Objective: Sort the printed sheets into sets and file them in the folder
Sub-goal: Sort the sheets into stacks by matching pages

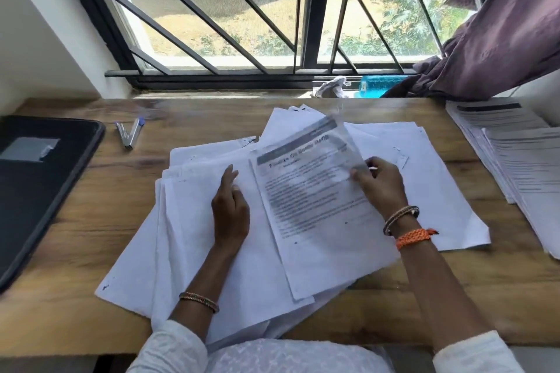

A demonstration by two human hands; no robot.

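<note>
With the right hand (380, 183) pinching the blurred, lifted edge of a printed sheet (315, 203) at frame centre and the left hand (230, 209) flat, fingers straight, on the loose pile (188, 239), neighbouring pages could drag askew, perhaps mixing sets before reaching the black folder (39, 191) at left.

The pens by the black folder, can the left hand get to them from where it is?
Probably yes. The left hand rests open on the blank sheets, holding nothing, and the pens lie on bare desk to its upper left, with nothing standing between.
</note>
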